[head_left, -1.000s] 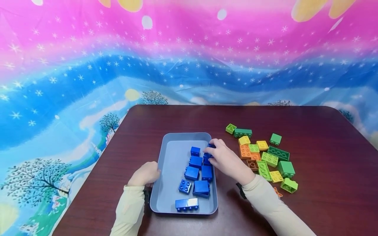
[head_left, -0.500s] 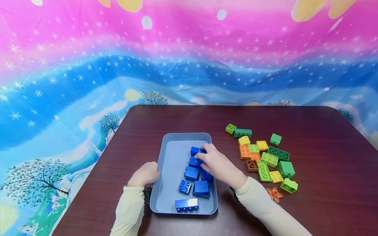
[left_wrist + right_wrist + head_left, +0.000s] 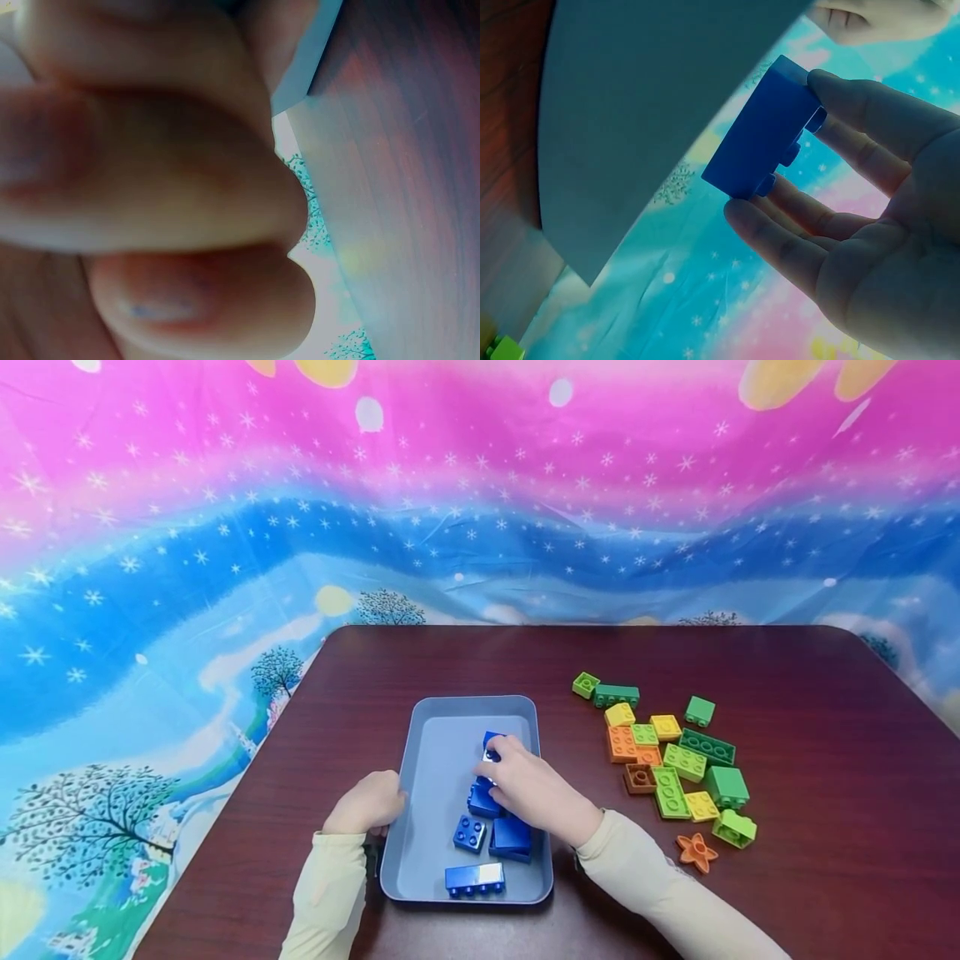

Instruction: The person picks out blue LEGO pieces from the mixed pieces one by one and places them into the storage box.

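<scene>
My left hand (image 3: pixel 367 803) grips the left rim of the grey tray (image 3: pixel 429 777); its curled fingers (image 3: pixel 172 172) fill the left wrist view. Above the tray's right half, my right hand (image 3: pixel 536 787) pinches a blue toy brick (image 3: pixel 757 135) between thumb and fingertips, studs facing the palm in the right wrist view. Inside the tray lie several other blue bricks, some hidden under the right hand. Among them are a square one with studs up (image 3: pixel 469 833), a long one at the near end (image 3: pixel 475 880) and a stacked pair (image 3: pixel 512 837).
Right of the tray, a loose group of green, yellow and orange bricks (image 3: pixel 684 762) is spread on the dark wooden table (image 3: pixel 825 827). An orange flower piece (image 3: pixel 697 852) lies nearest the right sleeve (image 3: pixel 637 877). A printed cloth (image 3: pixel 480 493) hangs behind the table.
My right hand has moved left and slightly nearer across the tray, now covering some middle bricks. The orange flower piece has come into full view. My left hand stays put.
</scene>
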`<act>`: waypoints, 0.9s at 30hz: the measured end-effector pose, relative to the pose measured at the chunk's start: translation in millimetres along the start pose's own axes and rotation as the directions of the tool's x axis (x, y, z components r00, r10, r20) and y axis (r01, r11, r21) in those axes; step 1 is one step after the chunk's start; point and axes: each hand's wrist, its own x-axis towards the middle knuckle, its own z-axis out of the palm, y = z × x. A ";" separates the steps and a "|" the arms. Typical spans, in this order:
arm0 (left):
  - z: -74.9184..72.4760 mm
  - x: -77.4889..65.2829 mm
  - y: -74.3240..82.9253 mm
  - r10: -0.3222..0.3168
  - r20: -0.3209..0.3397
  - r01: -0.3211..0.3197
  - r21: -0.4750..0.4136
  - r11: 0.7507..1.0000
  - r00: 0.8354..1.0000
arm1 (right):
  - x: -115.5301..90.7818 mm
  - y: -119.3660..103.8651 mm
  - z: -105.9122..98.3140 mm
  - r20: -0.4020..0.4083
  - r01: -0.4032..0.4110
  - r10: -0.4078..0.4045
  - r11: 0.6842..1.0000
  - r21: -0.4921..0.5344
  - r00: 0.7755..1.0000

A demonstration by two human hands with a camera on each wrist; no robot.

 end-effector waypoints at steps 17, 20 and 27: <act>0.8 1.1 0.1 0.008 -0.010 -0.009 -0.030 1.000 1.000 | 15.5 -15.2 10.5 0.006 0.112 -0.112 0.989 -0.096 0.994; 0.8 1.5 -0.5 0.016 -0.014 -0.016 -0.031 0.999 1.000 | 17.2 -14.7 12.1 0.002 0.130 -0.130 0.986 -0.101 0.991; 0.1 2.3 -0.3 0.016 -0.010 -0.016 -0.016 1.000 1.000 | 18.9 -14.4 14.3 0.027 0.139 -0.136 0.983 -0.117 0.990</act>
